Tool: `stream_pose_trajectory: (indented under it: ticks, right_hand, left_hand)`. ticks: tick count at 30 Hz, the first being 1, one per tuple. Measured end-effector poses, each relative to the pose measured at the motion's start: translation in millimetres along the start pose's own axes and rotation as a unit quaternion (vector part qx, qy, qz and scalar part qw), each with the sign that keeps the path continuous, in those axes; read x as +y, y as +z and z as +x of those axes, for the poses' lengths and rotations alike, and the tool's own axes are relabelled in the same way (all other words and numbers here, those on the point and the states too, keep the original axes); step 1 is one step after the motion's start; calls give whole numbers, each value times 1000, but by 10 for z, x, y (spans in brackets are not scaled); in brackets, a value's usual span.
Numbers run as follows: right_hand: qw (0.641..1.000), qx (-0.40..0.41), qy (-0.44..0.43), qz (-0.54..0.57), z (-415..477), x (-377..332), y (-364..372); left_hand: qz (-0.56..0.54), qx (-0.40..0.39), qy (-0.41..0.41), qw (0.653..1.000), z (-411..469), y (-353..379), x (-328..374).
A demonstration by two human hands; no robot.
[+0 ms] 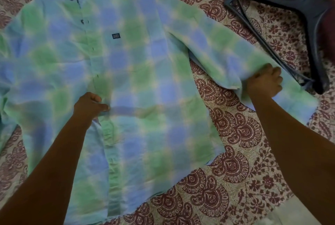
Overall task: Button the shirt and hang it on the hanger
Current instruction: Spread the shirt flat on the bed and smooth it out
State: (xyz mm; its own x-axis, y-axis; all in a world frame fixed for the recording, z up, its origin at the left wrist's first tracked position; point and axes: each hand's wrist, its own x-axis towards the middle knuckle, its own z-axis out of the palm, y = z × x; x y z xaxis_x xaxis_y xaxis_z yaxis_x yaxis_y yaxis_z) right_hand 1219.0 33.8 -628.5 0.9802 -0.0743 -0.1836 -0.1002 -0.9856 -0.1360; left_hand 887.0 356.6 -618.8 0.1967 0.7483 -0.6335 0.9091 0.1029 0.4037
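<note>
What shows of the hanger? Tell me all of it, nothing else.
The hanger is dark, plastic by its look, with broad sloping shoulders and a thin lower bar. It lies flat on the patterned bedsheet at the upper right, carrying nothing. Its hook cannot be seen. The shirt's sleeve reaches its near end and seems to touch it; the right hand, gripping that sleeve, lies close beside that end, apparently apart.
</note>
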Motion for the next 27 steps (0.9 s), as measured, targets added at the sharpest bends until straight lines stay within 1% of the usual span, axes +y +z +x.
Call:
stream_pose_trajectory:
  ticks: [3, 5, 7, 9, 11, 13, 14, 15, 17, 18, 22, 24, 27]
  right_hand:
    - [1000, 9, 13, -23, 73, 138, -32]
    - [1000, 19, 23, -5, 122, 200, -83]
    - [999, 12, 32, 16, 167, 230, -141]
    - [1000, 12, 16, 16, 210, 247, -199]
    - [999, 41, 15, 28, 244, 281, -255]
    - [995, 69, 43, 59, 265, 319, -269]
    - [994, 67, 41, 78, 243, 346, -256]
    - [994, 55, 21, 92, 198, 364, -211]
    - [995, 27, -37, 84, 14, 430, -98]
    - [996, 17, -53, 74, -103, 457, -10]
    - [998, -8, -9, 60, -593, 598, 214]
    - [998, -7, 4, 56, -794, 665, 271]
    - [998, -14, 29, 56, -998, 678, 296]
  left_hand:
    - [-19, 0, -6, 1000, 5, 3, -5]
    - [-21, 6, -12, 1000, -9, 21, 15]
    - [-11, 14, -24, 1000, -37, 38, 52]
    - [-5, 25, -31, 999, -57, 63, 85]
    - [-2, 42, -29, 999, -88, 93, 102]
    - [-5, 55, -25, 998, -103, 122, 108]
    - [-5, 59, -22, 998, -120, 137, 105]
    - [-4, 62, -19, 998, -119, 142, 103]
    - [1, 70, -15, 997, -158, 162, 98]
    - [1, 76, -11, 997, -172, 163, 83]
    - [8, 96, 14, 995, -251, 211, 37]
    - [12, 103, 18, 994, -269, 206, -1]
    - [6, 93, 25, 995, -288, 190, -48]
